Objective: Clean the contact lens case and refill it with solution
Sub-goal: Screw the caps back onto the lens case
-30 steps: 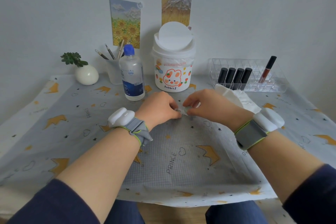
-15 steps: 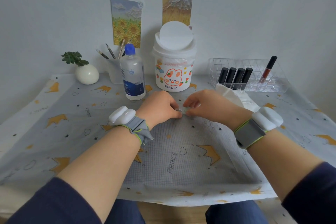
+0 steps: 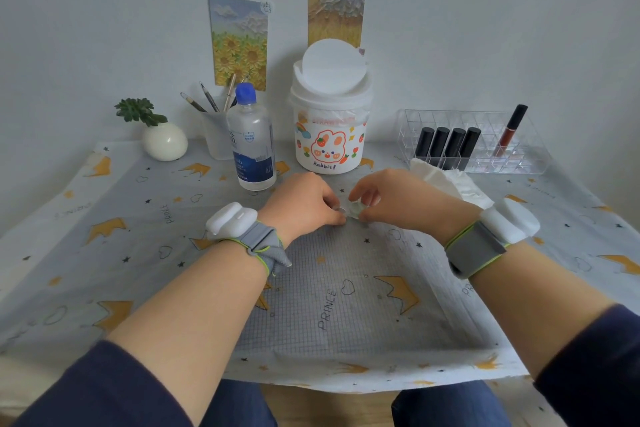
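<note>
**Hands hardly move: the case is not yet open**

Compared with a second ago, almost nothing has changed. Both hands stay at the same spot over the cloth. Only the right fingers look a little more lifted, so more of the case shows between the hands. The left hand has its fingers curled and pinches the left end of the case. The right hand pinches a pale green part on the right end, probably a cap. The case is held just above the cloth or touching it; I cannot tell which. I also cannot tell if the cap is already loose.

I think the step is unscrewing the cap, and the task is at its early part: no cleaning or refilling shows yet.

Around the grip:
- The bottle of solution stands just beyond the left hand, closed with its blue top.
- The bin stands straight behind the grip, lid tilted.
- A tissue lies near the right hand, on its far right side.
- A clear organiser with dark tubes is behind the tissue.
- A cup of pencils and a small plant pot are far left of the grip.

Nothing stands between the hands and the bottle, but the bottle is close to the left knuckles and could be knocked.
</note>
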Demonstrator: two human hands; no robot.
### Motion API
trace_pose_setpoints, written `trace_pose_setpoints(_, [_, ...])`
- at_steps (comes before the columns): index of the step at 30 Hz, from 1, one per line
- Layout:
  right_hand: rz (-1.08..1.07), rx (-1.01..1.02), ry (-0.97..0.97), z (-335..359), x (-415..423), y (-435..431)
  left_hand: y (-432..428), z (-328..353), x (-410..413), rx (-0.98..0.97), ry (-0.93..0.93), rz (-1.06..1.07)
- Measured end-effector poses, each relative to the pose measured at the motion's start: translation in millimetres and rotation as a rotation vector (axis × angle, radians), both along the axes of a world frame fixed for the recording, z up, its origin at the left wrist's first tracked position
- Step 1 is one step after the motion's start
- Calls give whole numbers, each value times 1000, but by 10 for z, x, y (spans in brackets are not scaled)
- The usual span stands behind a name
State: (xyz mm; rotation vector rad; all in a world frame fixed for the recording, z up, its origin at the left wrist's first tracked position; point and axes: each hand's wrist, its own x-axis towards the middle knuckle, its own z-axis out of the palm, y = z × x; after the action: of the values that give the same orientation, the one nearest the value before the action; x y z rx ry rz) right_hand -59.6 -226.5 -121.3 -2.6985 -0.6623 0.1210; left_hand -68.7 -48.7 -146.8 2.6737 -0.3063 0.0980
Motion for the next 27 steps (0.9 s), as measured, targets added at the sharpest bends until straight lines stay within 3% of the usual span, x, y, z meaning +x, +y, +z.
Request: trace_pose_setpoints(27, [25, -62, -1, 6, 7, 4, 2, 0, 6, 4, 1, -5])
